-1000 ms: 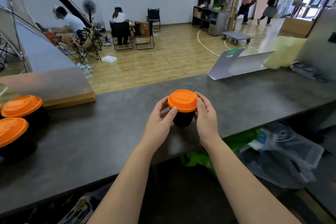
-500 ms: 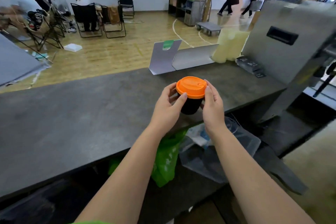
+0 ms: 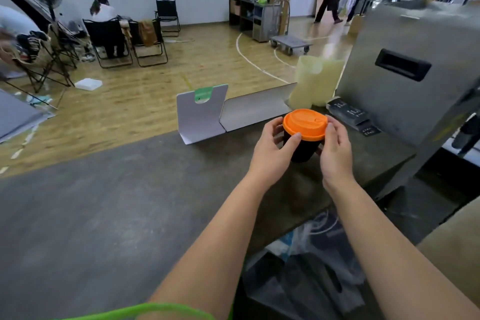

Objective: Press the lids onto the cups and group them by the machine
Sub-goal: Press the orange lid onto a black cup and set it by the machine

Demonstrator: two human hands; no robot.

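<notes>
Grey counter (image 3: 109,215), both hands' fingers (image 3: 292,141) curled round orange-lidded black cup (image 3: 302,149).

We take cup (image 3: 301,147) as landmark, on counter (image 3: 117,215) near its right end. Lid (image 3: 304,125) on cup. Our left hand (image 3: 272,149) against cup's left side, right hand (image 3: 335,148) against its right. Folded card stand (image 3: 201,112) behind cup to left. Stack of sleeves (image 3: 315,83) behind cup. Machine (image 3: 415,70) right of cup, flat packets (image 3: 350,114) between. Bags (image 3: 311,254) under counter, before cup.
</notes>
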